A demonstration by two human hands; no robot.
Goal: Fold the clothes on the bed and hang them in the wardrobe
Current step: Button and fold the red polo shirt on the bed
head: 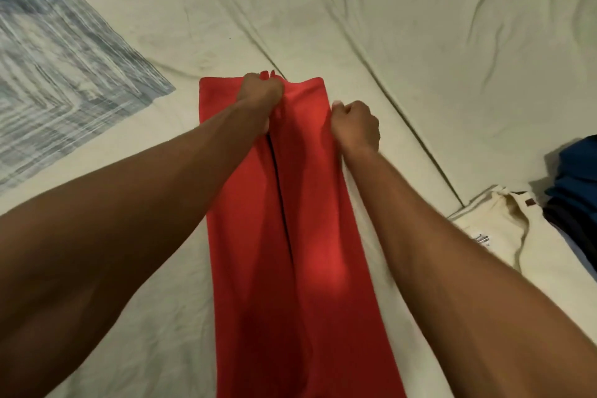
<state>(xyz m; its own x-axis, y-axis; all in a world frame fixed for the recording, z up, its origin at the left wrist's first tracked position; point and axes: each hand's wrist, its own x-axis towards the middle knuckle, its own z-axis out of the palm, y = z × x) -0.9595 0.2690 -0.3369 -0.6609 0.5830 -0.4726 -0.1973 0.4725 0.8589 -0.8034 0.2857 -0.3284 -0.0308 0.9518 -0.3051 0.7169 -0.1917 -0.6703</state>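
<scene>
The red garment (303, 236) lies as a long narrow strip straight out in front of me on the bed (403, 26), its far edge square and its near end running out of the bottom of the view. Bare sheet stretches beyond that far edge and off to the right of it, crossed by long creases. To the left, the grey-and-white patterned cloth (58, 58) lies well apart from the red strip, with a band of sheet between them. To the right, a folded cream garment (504, 236) sits near my forearm, and a blue garment (578, 178) lies just beside it at the edge of the view.

My left hand (260, 92) is at the far edge of the red garment, fingers curled and gripping a bunch of the fabric near the middle. My right hand (355, 126) is at the right side edge, a little nearer to me, fingers curled and pinching that edge. A dark fold line runs down the strip between my arms.

The sheet is pale cream and rumpled.
</scene>
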